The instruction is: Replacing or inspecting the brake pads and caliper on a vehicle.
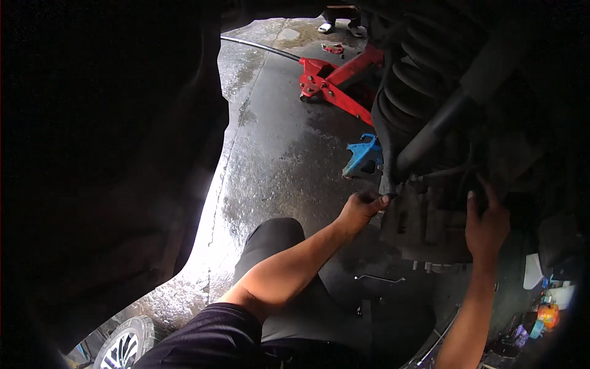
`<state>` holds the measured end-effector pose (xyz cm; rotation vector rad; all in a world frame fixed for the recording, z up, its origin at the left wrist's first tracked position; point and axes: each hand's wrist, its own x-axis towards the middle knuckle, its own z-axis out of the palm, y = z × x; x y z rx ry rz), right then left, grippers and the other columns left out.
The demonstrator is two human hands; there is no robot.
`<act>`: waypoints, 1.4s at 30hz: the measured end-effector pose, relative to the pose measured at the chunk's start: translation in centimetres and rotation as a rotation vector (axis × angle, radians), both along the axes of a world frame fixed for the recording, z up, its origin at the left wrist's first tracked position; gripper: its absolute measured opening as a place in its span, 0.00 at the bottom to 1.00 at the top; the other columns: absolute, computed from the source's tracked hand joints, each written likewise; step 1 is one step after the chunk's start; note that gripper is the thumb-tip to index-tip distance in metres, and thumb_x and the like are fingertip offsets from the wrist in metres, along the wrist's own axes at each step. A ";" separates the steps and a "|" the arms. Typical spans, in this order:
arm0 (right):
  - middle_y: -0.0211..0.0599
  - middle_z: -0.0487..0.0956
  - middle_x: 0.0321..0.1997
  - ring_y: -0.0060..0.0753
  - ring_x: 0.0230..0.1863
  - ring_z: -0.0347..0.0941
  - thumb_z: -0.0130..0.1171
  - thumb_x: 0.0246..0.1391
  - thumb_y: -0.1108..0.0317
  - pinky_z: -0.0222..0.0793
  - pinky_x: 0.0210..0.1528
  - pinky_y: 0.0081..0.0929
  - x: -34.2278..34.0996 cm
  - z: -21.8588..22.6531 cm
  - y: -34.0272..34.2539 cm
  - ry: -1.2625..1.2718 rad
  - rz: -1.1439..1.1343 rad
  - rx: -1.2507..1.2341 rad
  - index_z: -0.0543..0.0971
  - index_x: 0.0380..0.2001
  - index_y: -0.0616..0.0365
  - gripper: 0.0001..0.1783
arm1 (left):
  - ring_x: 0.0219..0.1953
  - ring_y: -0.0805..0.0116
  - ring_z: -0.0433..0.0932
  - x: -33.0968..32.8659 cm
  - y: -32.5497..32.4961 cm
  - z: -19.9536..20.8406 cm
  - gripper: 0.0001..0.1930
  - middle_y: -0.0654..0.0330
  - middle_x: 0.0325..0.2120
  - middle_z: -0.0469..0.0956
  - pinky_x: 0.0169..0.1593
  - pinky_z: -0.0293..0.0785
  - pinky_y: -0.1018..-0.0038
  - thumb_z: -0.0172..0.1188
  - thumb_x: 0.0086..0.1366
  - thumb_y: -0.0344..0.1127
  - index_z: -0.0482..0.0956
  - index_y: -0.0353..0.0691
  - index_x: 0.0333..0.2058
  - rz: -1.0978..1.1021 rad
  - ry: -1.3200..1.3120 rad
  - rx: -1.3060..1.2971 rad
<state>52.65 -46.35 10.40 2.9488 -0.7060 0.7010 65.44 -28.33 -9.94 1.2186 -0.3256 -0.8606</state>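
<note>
My left hand (pixel 365 208) is closed, thumb against fingers, at the lower end of a dark suspension arm (pixel 386 147). What it pinches there is too small and dark to make out. Farther right, my right hand (pixel 487 230) reaches up with thumb and forefinger stretched apart, at the dark metal assembly (pixel 430 224) under the car; shadow hides whether it touches. Above both hands, a shock absorber (pixel 433 132) slants beside a coil spring (pixel 409 92).
A red floor jack (pixel 335 83) and a blue jack stand (pixel 361 157) stand beyond my left hand. A wrench (pixel 380 278) lies on the floor below. Bodywork (pixel 110 135) fills the left. A wheel (pixel 126 347) lies lower left; another person's shoes (pixel 326 28) show at the top.
</note>
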 end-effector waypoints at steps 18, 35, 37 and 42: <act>0.48 0.82 0.44 0.54 0.46 0.78 0.58 0.57 0.57 0.73 0.49 0.43 0.1 -0.7 -0.2 -0.070 0.099 -0.106 0.79 0.52 0.45 0.19 | 0.46 0.69 0.74 -1.0 0.3 2.1 0.31 0.57 0.44 0.79 0.48 0.69 0.71 0.60 0.64 0.58 0.75 0.33 0.50 0.147 -0.161 0.176; 0.48 0.82 0.45 0.52 0.46 0.79 0.56 0.59 0.54 0.73 0.49 0.41 -0.1 -0.3 0.2 -0.049 0.086 -0.109 0.79 0.51 0.45 0.19 | 0.50 0.62 0.73 0.4 0.1 0.3 0.24 0.58 0.49 0.76 0.54 0.68 0.61 0.51 0.70 0.53 0.74 0.38 0.52 0.007 0.333 -0.136; 0.48 0.82 0.45 0.51 0.46 0.79 0.56 0.59 0.53 0.73 0.49 0.40 -0.1 -0.8 -0.5 -0.078 0.109 -0.133 0.79 0.51 0.44 0.19 | 0.50 0.62 0.73 0.2 -0.3 0.6 0.23 0.59 0.49 0.77 0.54 0.68 0.61 0.54 0.69 0.51 0.75 0.39 0.51 -0.054 0.294 -0.175; 0.48 0.83 0.41 0.50 0.43 0.80 0.56 0.59 0.53 0.74 0.46 0.41 -0.1 -0.6 -0.6 -0.086 0.082 -0.165 0.79 0.51 0.44 0.19 | 0.48 0.63 0.74 0.1 -1.3 0.5 0.19 0.62 0.46 0.78 0.53 0.69 0.61 0.55 0.69 0.47 0.76 0.39 0.50 -0.016 0.481 -0.195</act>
